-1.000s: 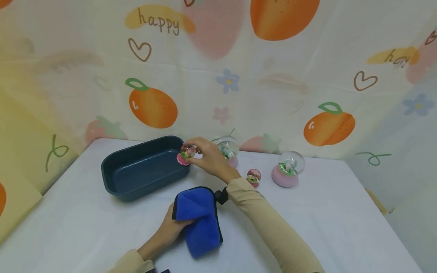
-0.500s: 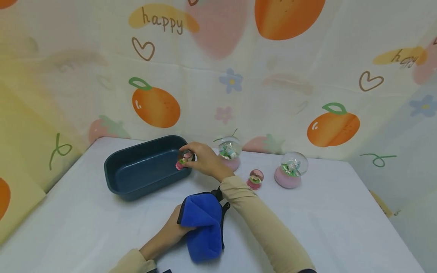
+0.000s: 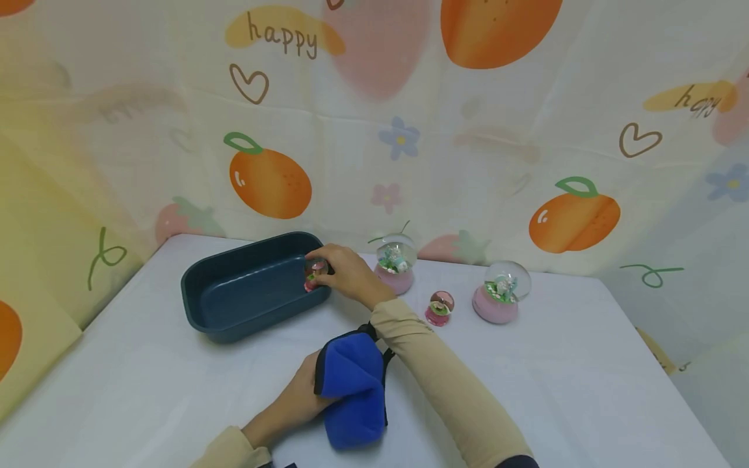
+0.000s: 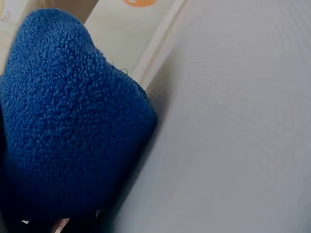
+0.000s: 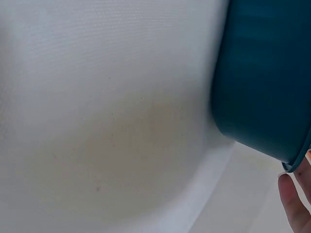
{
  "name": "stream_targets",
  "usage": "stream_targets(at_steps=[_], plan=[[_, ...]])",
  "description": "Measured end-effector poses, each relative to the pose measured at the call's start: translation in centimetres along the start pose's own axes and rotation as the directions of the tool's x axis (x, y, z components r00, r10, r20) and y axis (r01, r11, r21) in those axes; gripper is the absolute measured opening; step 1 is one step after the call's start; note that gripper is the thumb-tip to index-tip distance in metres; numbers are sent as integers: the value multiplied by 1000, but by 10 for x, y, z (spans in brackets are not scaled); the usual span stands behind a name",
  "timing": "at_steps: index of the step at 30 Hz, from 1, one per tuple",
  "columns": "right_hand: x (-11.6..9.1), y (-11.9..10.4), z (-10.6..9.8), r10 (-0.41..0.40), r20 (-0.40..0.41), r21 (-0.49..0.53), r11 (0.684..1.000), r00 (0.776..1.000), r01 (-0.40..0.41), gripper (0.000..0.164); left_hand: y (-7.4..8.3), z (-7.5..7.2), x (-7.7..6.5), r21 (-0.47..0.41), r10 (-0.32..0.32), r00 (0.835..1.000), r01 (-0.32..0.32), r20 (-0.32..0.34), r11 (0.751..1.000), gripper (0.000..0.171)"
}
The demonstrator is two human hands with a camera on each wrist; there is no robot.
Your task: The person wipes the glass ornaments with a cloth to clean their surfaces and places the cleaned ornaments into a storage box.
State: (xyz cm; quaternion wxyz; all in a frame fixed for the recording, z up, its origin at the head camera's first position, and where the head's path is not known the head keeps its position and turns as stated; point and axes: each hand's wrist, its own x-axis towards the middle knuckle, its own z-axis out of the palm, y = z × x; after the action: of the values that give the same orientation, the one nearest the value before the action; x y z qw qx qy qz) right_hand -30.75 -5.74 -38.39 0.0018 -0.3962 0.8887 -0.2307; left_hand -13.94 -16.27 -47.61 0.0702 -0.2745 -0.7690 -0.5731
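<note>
My right hand (image 3: 349, 274) reaches over the right end of a dark teal tub (image 3: 246, 286) and holds a small snow globe (image 3: 315, 274) with a pink base just inside it. In the right wrist view, fingertips (image 5: 291, 196) show at the rim of the tub (image 5: 262, 82). My left hand (image 3: 303, 393) grips a folded blue cloth (image 3: 354, 390) with black edging, low over the table in front of the tub. That cloth (image 4: 73, 116) fills much of the left wrist view, where the hand itself is mostly hidden.
Right of the tub stand a large snow globe (image 3: 396, 263) on a pink base, a small pink one (image 3: 439, 308) and another large one (image 3: 501, 292). They share a white-covered table (image 3: 573, 383). A fruit-patterned curtain (image 3: 456, 169) hangs behind.
My right hand has lowered the small snow globe from above the tub's right rim to inside that end. My left hand and the cloth have shifted slightly right.
</note>
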Motion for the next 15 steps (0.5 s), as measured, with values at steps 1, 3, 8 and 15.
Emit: stream_targets(at_steps=[1,3,8,15], plan=[[1,-1,0,2,4,-12,1000,1000,-2,42,0,1,0,15,14,1000,-14,1,1000,39],[2,-2,1,8,12,-34,999,1000,-8,43,0,2,0,10,33,999,-33,3,999,40],[5,-5,3,36,32,-65,997,999,-34,43,2,4,2,-40,40,999,-40,-8,998,45],[7,-3,5,45,41,-36,998,998,-44,40,4,5,3,-77,18,1000,-18,-3,997,45]])
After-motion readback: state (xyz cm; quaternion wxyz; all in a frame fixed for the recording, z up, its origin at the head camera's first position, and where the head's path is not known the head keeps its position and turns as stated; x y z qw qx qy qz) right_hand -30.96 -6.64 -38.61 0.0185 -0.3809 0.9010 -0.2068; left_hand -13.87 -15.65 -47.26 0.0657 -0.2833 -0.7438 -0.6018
